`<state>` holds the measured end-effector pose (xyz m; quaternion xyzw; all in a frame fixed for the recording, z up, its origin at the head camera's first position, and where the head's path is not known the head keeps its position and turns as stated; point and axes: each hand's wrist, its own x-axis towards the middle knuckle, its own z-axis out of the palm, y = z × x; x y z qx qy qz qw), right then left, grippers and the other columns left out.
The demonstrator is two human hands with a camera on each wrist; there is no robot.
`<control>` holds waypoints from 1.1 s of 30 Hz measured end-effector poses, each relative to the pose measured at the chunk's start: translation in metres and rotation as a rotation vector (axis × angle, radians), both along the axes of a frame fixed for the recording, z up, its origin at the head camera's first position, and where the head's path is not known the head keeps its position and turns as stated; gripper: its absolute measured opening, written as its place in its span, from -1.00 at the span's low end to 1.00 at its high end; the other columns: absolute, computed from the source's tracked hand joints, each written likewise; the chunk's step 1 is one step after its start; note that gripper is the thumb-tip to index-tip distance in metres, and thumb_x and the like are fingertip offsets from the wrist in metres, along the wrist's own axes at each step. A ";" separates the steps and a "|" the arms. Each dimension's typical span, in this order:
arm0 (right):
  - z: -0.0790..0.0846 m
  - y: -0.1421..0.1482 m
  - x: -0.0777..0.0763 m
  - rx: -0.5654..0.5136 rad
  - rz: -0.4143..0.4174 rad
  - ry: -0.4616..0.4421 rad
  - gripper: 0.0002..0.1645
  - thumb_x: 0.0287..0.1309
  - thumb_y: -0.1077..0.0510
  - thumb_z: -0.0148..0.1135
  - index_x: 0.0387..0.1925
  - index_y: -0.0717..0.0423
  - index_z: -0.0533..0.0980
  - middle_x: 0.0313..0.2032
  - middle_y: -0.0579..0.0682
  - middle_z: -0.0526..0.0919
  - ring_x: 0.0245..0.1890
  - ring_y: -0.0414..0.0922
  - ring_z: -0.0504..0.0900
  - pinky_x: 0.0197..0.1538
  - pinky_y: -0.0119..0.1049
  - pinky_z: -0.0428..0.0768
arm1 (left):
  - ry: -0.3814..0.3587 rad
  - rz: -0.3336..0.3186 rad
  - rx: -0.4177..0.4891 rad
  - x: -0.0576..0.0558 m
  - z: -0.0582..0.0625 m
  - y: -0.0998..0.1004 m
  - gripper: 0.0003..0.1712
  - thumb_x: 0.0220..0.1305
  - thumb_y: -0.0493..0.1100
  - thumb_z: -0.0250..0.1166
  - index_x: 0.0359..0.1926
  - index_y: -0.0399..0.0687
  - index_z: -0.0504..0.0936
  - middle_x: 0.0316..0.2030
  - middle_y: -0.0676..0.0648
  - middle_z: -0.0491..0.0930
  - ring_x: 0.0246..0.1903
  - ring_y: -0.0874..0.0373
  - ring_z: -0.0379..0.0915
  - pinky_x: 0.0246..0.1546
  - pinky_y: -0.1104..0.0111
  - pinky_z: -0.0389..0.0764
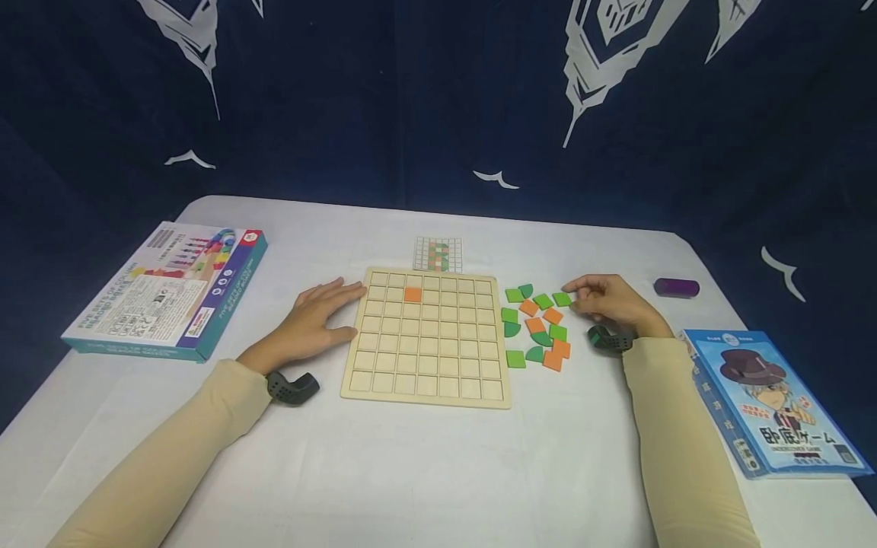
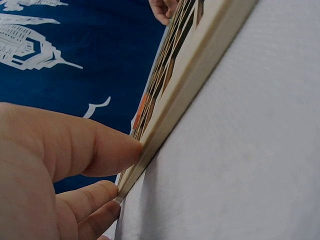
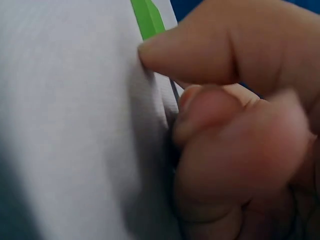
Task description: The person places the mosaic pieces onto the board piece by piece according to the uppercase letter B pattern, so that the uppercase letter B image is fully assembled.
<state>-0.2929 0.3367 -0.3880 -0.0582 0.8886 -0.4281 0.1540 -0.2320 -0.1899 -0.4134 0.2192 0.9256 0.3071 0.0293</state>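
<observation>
A square wooden grid board [image 1: 426,404] lies flat with one orange square tile [image 1: 412,294] in an upper cell. My left hand [image 1: 317,320] rests at the board's left side, fingers spread, thumb and fingertips at its edge; the left wrist view shows the thumb [image 2: 117,152] against the rim. Right of the board, several green squares, orange squares and dark green quarter-circle tiles lie loose. My right hand [image 1: 606,298] is at their upper right. Its index fingertip meets a green square tile [image 3: 148,20] on the table, while the blurred thumb stays apart from it.
Behind the board lies a small pattern card [image 1: 438,254]. A large game box [image 1: 164,289] is at the left, a blue game box [image 1: 774,403] at the right. Near the right edge sits a purple cylinder-like object [image 1: 676,288]. A dark blue curtain [image 1: 397,99] hangs behind the table.
</observation>
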 end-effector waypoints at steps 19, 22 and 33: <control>0.003 -0.008 0.003 0.021 -0.074 0.016 -0.43 0.38 0.19 0.44 0.28 0.44 0.52 -0.33 -0.08 0.55 -0.47 -0.23 0.49 -0.36 -0.45 0.58 | 0.001 -0.001 -0.002 0.002 0.001 0.000 -0.17 0.37 -0.14 0.30 0.61 -0.23 0.34 0.63 -0.25 0.25 0.68 -0.28 -0.11 0.62 -0.25 -0.21; 0.004 -0.011 0.003 0.022 -0.066 0.032 -0.44 0.38 0.19 0.45 0.26 0.43 0.52 -0.30 -0.05 0.58 -0.44 -0.22 0.53 -0.32 -0.44 0.62 | 0.003 -0.001 -0.001 0.002 0.001 0.000 -0.17 0.37 -0.14 0.30 0.61 -0.23 0.34 0.63 -0.25 0.26 0.68 -0.28 -0.11 0.62 -0.24 -0.21; 0.016 -0.028 0.003 0.059 -0.050 0.095 -0.52 0.40 0.17 0.43 0.21 0.36 0.56 -0.22 -0.02 0.69 -0.49 -0.17 0.53 -0.38 -0.39 0.58 | 0.000 -0.002 -0.007 0.001 0.001 0.000 -0.17 0.38 -0.13 0.30 0.62 -0.23 0.34 0.63 -0.25 0.25 0.68 -0.28 -0.11 0.62 -0.25 -0.20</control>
